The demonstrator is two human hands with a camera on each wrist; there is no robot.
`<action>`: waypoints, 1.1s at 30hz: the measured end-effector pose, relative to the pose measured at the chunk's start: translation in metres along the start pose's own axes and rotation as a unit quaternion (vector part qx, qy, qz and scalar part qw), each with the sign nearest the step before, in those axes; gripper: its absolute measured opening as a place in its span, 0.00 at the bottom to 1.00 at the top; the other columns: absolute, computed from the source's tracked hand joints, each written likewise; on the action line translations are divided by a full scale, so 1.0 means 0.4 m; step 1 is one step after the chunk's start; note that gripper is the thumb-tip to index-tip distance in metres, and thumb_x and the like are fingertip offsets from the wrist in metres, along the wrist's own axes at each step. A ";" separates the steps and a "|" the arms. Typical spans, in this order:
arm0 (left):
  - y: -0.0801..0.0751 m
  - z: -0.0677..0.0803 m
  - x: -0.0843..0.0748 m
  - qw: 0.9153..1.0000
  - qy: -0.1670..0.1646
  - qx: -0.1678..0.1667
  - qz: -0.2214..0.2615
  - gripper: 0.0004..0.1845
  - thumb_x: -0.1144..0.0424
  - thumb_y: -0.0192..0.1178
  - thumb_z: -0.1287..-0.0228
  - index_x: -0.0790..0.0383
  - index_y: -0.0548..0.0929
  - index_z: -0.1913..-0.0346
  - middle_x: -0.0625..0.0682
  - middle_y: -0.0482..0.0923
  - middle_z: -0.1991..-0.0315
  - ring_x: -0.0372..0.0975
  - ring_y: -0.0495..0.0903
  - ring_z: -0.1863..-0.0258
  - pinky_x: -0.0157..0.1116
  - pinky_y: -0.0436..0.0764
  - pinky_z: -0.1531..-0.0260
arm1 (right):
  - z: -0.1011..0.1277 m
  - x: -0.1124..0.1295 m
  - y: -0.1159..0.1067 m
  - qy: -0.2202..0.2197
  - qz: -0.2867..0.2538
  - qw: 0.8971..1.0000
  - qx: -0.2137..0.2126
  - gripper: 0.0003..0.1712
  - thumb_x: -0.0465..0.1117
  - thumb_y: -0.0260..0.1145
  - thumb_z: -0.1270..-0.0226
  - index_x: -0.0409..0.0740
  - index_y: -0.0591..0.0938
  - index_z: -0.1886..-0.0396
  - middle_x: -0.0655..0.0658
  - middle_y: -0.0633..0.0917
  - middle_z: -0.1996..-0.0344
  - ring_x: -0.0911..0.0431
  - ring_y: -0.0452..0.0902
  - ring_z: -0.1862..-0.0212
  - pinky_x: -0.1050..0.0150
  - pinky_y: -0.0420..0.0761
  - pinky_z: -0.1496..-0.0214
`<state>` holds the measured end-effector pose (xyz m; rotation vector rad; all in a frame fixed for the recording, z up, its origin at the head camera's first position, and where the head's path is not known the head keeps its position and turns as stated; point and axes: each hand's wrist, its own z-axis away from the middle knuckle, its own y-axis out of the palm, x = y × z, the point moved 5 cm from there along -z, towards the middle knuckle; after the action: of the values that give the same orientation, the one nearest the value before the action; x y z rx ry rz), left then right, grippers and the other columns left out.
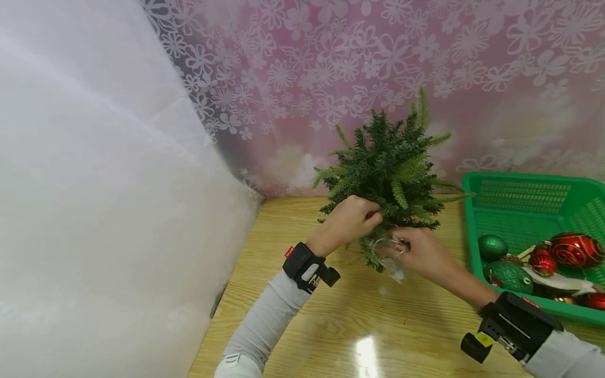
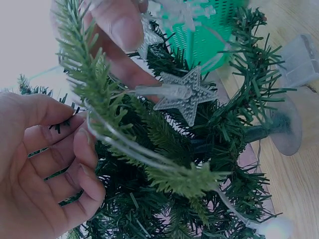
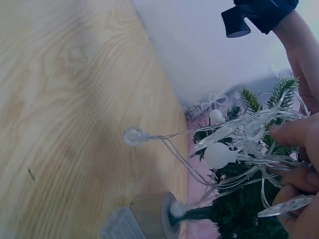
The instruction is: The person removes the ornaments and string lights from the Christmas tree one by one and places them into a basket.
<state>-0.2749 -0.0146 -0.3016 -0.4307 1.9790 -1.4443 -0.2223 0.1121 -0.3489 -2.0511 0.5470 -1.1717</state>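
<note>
A small artificial Christmas tree (image 1: 380, 157) stands near the back of the table. At its near side, my left hand (image 1: 352, 223) pinches a dark green branch tip (image 2: 61, 125) between thumb and fingers. Clear wire (image 2: 124, 144) bends close by those fingertips, over a lighter sprig. My right hand (image 1: 425, 254) grips a looped bundle of string lights (image 3: 218, 155) low at the tree's front. Round white bulbs and a clear star (image 2: 189, 94) hang from the string. Part of the bundle is hidden behind the right fingers.
A green basket (image 1: 465, 231) on the right holds red ornaments (image 1: 574, 249) and green ornaments (image 1: 491, 247). By the tree's base (image 3: 167, 214) lies a clear box (image 3: 119, 224). A flowered pink curtain (image 1: 302, 105) hangs behind; a white sheet (image 1: 118, 210) borders the left.
</note>
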 end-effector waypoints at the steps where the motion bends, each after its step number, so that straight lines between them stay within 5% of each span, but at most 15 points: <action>1: 0.001 -0.001 -0.001 1.000 0.003 0.002 -0.001 0.21 0.62 0.46 0.24 0.54 0.65 0.81 0.45 0.56 0.85 0.33 0.56 0.87 0.27 0.57 0.81 | -0.003 -0.002 0.002 0.008 -0.006 1.000 0.001 0.26 0.40 0.69 0.37 0.50 0.62 0.86 0.55 0.61 0.87 0.64 0.52 0.84 0.67 0.61 0.75; 13: -0.001 -0.008 0.001 1.000 0.021 -0.012 0.003 0.21 0.61 0.48 0.25 0.55 0.68 0.82 0.45 0.57 0.86 0.34 0.57 0.88 0.27 0.57 0.81 | 0.000 -0.018 0.027 0.048 -0.082 0.994 0.045 0.22 0.39 0.65 0.33 0.47 0.63 0.81 0.55 0.58 0.85 0.63 0.52 0.83 0.67 0.62 0.75; 16: -0.012 0.012 0.001 0.998 0.037 -0.056 0.017 0.17 0.59 0.51 0.26 0.56 0.79 0.75 0.43 0.67 0.84 0.31 0.64 0.86 0.26 0.62 0.79 | 0.017 -0.023 0.025 0.052 -0.108 0.992 0.038 0.21 0.37 0.64 0.32 0.46 0.63 0.80 0.54 0.58 0.84 0.63 0.53 0.82 0.67 0.61 0.76; 18: -0.029 0.035 0.001 0.990 0.067 -0.118 0.037 0.13 0.61 0.54 0.28 0.58 0.83 0.71 0.44 0.72 0.81 0.30 0.67 0.83 0.25 0.65 0.77 | 0.027 -0.024 0.019 0.048 -0.125 0.991 0.033 0.20 0.35 0.63 0.31 0.45 0.63 0.79 0.53 0.59 0.83 0.63 0.54 0.81 0.67 0.61 0.77; 20: -0.054 0.064 0.003 0.968 0.112 -0.220 0.052 0.11 0.65 0.57 0.31 0.61 0.85 0.70 0.45 0.76 0.80 0.31 0.70 0.81 0.25 0.68 0.76 | 0.037 -0.024 0.010 0.043 -0.135 0.990 0.027 0.18 0.36 0.62 0.31 0.45 0.63 0.77 0.52 0.61 0.81 0.63 0.55 0.80 0.67 0.62 0.77; 21: -0.068 0.081 0.006 0.948 0.134 -0.283 0.055 0.11 0.67 0.57 0.32 0.62 0.84 0.73 0.46 0.75 0.81 0.32 0.70 0.82 0.26 0.69 0.77 | 0.041 -0.024 0.005 0.042 -0.140 0.989 0.024 0.18 0.38 0.63 0.30 0.44 0.64 0.76 0.51 0.62 0.81 0.63 0.56 0.80 0.67 0.62 0.77; 23: -0.096 0.119 0.017 0.892 0.160 -0.421 0.048 0.14 0.71 0.55 0.35 0.64 0.81 0.79 0.49 0.73 0.84 0.36 0.69 0.84 0.29 0.69 0.79 | 0.048 -0.023 -0.005 0.040 -0.146 0.988 0.023 0.16 0.39 0.62 0.29 0.44 0.64 0.73 0.49 0.64 0.79 0.62 0.58 0.79 0.66 0.63 0.78; 25: -0.114 0.156 0.040 0.827 0.145 -0.542 0.037 0.15 0.70 0.52 0.36 0.65 0.77 0.82 0.52 0.71 0.86 0.38 0.67 0.86 0.33 0.69 0.82 | 0.054 -0.021 -0.014 0.040 -0.149 0.988 0.026 0.14 0.41 0.61 0.29 0.44 0.65 0.70 0.48 0.67 0.77 0.62 0.61 0.78 0.65 0.65 0.78; 26: -0.119 0.171 0.057 0.800 0.125 -0.586 0.039 0.16 0.69 0.51 0.34 0.65 0.77 0.82 0.53 0.70 0.86 0.39 0.67 0.86 0.35 0.68 0.83 | 0.056 -0.020 -0.017 0.041 -0.150 0.987 0.028 0.13 0.42 0.61 0.29 0.44 0.66 0.68 0.47 0.69 0.76 0.61 0.63 0.78 0.65 0.66 0.79; 27: -0.120 0.182 0.076 0.781 0.103 -0.614 0.047 0.17 0.68 0.49 0.32 0.66 0.77 0.80 0.53 0.70 0.85 0.40 0.66 0.85 0.37 0.67 0.82 | 0.058 -0.019 -0.019 0.043 -0.148 0.988 0.031 0.12 0.42 0.61 0.28 0.45 0.67 0.66 0.47 0.71 0.75 0.61 0.65 0.77 0.65 0.68 0.78; 28: -0.120 0.188 0.098 0.769 0.074 -0.632 0.059 0.17 0.66 0.47 0.30 0.67 0.77 0.78 0.54 0.70 0.84 0.41 0.66 0.84 0.37 0.68 0.80 | 0.060 -0.018 -0.021 0.043 -0.145 0.988 0.035 0.10 0.42 0.61 0.28 0.45 0.68 0.62 0.47 0.73 0.74 0.60 0.67 0.75 0.65 0.70 0.77; 30: -0.113 0.193 0.142 0.763 0.009 -0.639 0.099 0.16 0.67 0.46 0.28 0.70 0.79 0.72 0.58 0.72 0.78 0.43 0.66 0.81 0.38 0.67 0.76 | 0.063 -0.015 -0.024 0.044 -0.137 0.989 0.040 0.09 0.43 0.60 0.28 0.45 0.71 0.56 0.47 0.77 0.70 0.59 0.72 0.72 0.63 0.73 0.75; 33: -0.069 0.181 0.237 0.783 -0.098 -0.591 0.167 0.11 0.67 0.46 0.27 0.71 0.77 0.63 0.59 0.73 0.70 0.44 0.69 0.74 0.37 0.69 0.68 | 0.066 -0.012 -0.031 0.046 -0.113 0.991 0.048 0.10 0.43 0.60 0.27 0.47 0.75 0.50 0.48 0.82 0.64 0.58 0.77 0.65 0.62 0.76 0.69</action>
<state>-0.3000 -0.1332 -0.3183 -0.6477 2.3931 0.2230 -0.2017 0.1328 -0.3515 -2.0229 0.3001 -1.4029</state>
